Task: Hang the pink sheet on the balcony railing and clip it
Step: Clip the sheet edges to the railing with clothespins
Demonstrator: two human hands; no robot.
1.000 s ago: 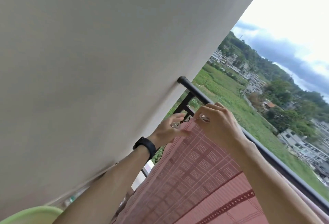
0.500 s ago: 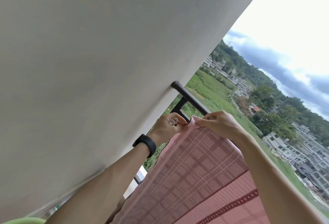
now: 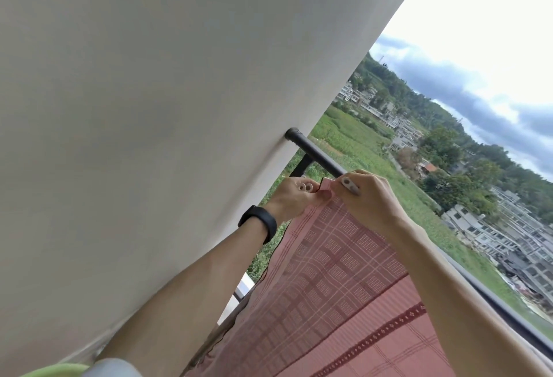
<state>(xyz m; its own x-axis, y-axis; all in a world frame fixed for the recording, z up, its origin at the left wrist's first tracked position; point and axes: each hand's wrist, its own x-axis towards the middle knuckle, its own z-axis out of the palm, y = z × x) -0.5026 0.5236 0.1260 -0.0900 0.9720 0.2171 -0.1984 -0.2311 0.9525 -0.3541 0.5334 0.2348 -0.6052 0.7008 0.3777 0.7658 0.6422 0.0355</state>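
Clipping step, frame centre: pink sheet [image 3: 344,272] draped over railing [image 3: 314,151]; hands together at its top corner, left hand [image 3: 291,198] pinching fabric, right hand [image 3: 374,203] gripping a metal clip [image 3: 350,185]; next, likely: seat clip squarely over fabric and rail.

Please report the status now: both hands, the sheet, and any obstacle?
Left hand pinches pink checked sheet corner. Right hand grips grey clip at the black metal railing. Sheet draped over it. Nothing blocking.
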